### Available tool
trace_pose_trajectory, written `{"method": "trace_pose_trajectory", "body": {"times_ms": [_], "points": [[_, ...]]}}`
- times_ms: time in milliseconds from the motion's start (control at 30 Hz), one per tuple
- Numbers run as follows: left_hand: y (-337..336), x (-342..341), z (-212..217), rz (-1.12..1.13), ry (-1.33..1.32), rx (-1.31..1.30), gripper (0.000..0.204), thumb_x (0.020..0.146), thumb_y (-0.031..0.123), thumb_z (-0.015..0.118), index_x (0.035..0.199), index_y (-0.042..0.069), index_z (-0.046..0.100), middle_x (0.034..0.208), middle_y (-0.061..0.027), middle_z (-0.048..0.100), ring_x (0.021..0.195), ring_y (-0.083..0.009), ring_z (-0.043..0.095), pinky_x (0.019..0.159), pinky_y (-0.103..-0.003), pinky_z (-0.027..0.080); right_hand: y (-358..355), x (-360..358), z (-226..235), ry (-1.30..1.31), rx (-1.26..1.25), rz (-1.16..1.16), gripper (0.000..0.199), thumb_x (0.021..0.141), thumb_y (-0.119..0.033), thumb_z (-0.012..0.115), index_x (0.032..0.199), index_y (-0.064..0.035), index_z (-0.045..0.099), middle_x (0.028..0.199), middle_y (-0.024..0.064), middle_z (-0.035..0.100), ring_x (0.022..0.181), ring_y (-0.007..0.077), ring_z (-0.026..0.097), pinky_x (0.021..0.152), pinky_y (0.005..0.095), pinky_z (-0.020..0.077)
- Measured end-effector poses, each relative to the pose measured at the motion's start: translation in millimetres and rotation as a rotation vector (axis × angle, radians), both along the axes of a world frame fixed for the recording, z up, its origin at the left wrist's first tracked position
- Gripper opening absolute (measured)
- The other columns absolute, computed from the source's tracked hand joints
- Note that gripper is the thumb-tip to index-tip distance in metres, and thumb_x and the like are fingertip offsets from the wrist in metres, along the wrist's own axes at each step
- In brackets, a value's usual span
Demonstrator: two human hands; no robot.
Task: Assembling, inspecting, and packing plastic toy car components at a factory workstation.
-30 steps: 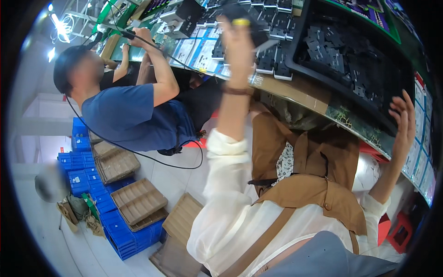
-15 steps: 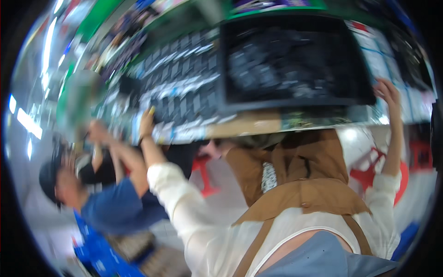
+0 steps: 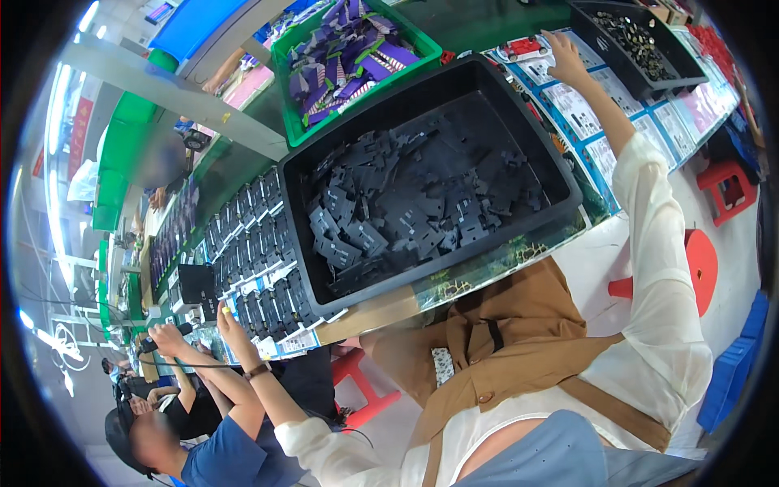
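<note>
My right hand (image 3: 565,58) reaches to the far right, fingers spread beside a small red toy car (image 3: 523,49) on printed sheets; nothing shows in its grasp. My left hand (image 3: 235,331) is at the table's near left edge, fingers stretched out, with something yellow on a fingertip. Next to it lie rows of black plastic parts (image 3: 251,243) on white printed sheets. Between my arms sits a large black tray (image 3: 560,203) holding many loose flat black parts (image 3: 406,215).
A green crate (image 3: 286,89) of purple-and-white pieces stands behind the tray. A black bin (image 3: 665,85) of small metallic parts is at the far right. On my left, a person in a blue shirt (image 3: 223,454) holds a dark tool (image 3: 166,337). Red stools (image 3: 702,268) stand below the table.
My view has swung and sharpened, so the red car and the bin at right now show clearly. My right hand has moved from the tray's right side farther across the table, to the car.
</note>
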State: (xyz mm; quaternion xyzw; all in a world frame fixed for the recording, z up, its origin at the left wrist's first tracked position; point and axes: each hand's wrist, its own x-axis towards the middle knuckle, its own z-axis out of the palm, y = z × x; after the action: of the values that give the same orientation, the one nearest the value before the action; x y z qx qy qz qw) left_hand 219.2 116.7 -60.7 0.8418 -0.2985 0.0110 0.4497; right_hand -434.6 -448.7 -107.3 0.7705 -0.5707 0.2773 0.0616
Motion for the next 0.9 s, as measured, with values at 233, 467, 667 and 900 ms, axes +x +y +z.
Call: {"method": "trace_pose_trajectory", "body": {"times_ms": [233, 467, 667, 900], "points": [[-66, -199, 65, -0.405, 0.313, -0.124, 0.029, 0.093, 0.016, 0.045, 0.118, 0.002, 0.052, 0.116, -0.0081, 0.053, 0.106, -0.0159, 0.050, 0.089, -0.030, 0.042, -27, 33, 17, 0.417, 0.254, 0.112, 0.096, 0.062, -0.009, 0.076, 0.140, -0.0236, 0.022, 0.139, 0.0082, 0.035, 0.135, 0.0264, 0.017, 0.105, 0.0582, 0.0167], [-124, -283, 47, -0.729, 0.553, -0.295, 0.029, 0.092, 0.010, 0.042, 0.118, -0.002, 0.050, 0.116, -0.0121, 0.052, 0.109, -0.0216, 0.051, 0.090, -0.035, 0.043, 3, 4, 25, 0.367, 0.123, 0.075, 0.060, 0.063, -0.035, 0.074, 0.114, -0.0080, 0.056, 0.115, 0.0115, 0.055, 0.111, 0.0273, 0.049, 0.097, 0.0434, 0.0352], [-175, -336, 27, -0.908, 1.016, -0.512, 0.041, 0.094, 0.018, 0.041, 0.130, 0.000, 0.035, 0.124, -0.0186, 0.046, 0.116, -0.0278, 0.046, 0.097, -0.039, 0.037, 154, 58, 150, 0.167, 0.113, 0.277, 0.051, 0.065, -0.037, 0.071, 0.098, 0.0011, 0.061, 0.087, 0.0170, 0.062, 0.080, 0.0279, 0.060, 0.070, 0.0346, 0.0459], [-202, -374, 12, -1.040, 1.303, -0.867, 0.044, 0.097, 0.040, 0.028, 0.131, 0.012, 0.032, 0.130, -0.0084, 0.041, 0.117, -0.0218, 0.043, 0.098, -0.039, 0.036, 283, 156, 138, 0.075, 0.087, 0.754, 0.048, 0.066, -0.039, 0.072, 0.095, -0.0014, 0.061, 0.089, 0.0144, 0.060, 0.084, 0.0273, 0.059, 0.072, 0.0337, 0.0478]]}}
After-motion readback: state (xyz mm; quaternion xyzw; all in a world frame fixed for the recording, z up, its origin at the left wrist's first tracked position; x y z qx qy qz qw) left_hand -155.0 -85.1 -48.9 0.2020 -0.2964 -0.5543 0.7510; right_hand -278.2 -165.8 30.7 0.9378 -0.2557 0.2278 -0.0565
